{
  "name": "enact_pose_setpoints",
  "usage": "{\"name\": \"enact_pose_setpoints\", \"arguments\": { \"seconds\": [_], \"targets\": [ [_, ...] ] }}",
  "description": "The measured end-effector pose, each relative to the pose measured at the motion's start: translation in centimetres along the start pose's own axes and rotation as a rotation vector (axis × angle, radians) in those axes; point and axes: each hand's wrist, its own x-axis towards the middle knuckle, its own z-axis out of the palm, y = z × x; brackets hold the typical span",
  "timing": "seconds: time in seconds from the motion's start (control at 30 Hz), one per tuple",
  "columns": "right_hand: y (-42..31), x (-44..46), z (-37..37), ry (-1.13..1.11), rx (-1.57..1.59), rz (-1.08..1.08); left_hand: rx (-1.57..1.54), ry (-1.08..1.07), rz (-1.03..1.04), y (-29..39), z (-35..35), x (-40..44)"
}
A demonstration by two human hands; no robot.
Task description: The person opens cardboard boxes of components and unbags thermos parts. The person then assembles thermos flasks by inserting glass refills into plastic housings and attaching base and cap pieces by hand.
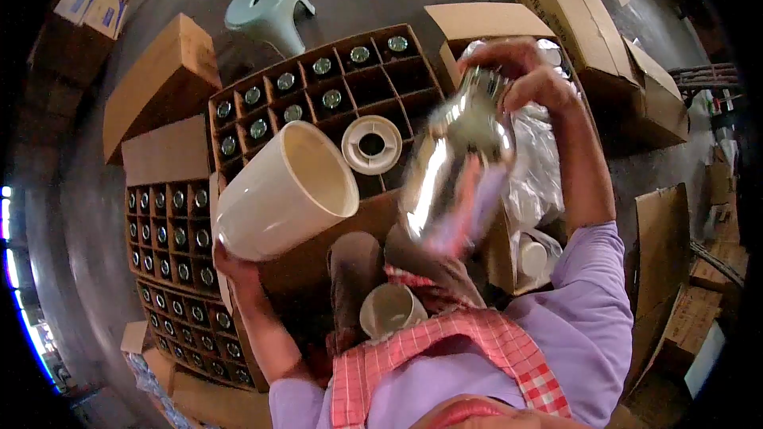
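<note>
My right hand (520, 71) is closed around the neck of a shiny silver flask liner (465, 159), raised over my lap and slightly blurred. On the other side, my left hand (236, 266) grips the lower end of a cream plastic cylinder (278, 199). The cylinder is tilted, its open mouth towards the liner. Between the two, a cream ring-shaped part (371, 144) with a round hole rests on a divided carton (421, 99). In my lap stands a small cream cup-shaped part (391, 310).
Several silver-topped liners fill some carton cells. More divided cartons (167, 230) are stacked at the left. An open box (497, 258) with clear plastic bags is at the right. A pale green stool (266, 8) stands beyond, and tall cardboard boxes (596, 40) are at the upper right.
</note>
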Motion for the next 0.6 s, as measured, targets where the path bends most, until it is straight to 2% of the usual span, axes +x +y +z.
{"name": "enact_pose_setpoints", "arguments": {
  "seconds": [0.07,0.13,0.2,0.27,0.33,0.43,0.47,0.53,0.6],
  "targets": [
    [0.3,-1.5,5.1,-0.169,0.178,0.091,-0.586,-0.164,-0.415,-1.9,-2.2,1.2],
    [2.9,-3.1,10.3,-0.192,0.372,0.083,-0.530,-0.271,-0.332,-0.5,-1.8,-0.5],
    [2.9,-4.7,14.5,-0.095,0.543,0.217,-0.466,-0.388,-0.248,1.9,-0.9,-2.1],
    [1.6,-5.6,17.5,0.041,0.453,0.259,-0.422,-0.543,-0.187,4.7,-0.6,-4.1],
    [1.8,-5.8,20.2,0.149,0.122,0.151,-0.448,-0.635,-0.199,5.4,-1.4,-5.1],
    [0.9,-6.6,24.3,0.200,0.120,0.265,-0.531,-0.689,-0.289,5.7,-2.8,-6.7],
    [0.3,-6.9,25.8,0.305,0.118,0.259,-0.526,-0.704,-0.295,5.6,-3.4,-7.1],
    [3.7,-7.2,28.1,0.471,0.070,-0.023,-0.515,-0.733,-0.319,4.9,-4.7,-8.0],
    [4.0,-8.2,28.7,0.522,-0.294,-0.213,-0.512,-0.732,-0.357,3.8,-5.9,-9.5]
  ]
}}
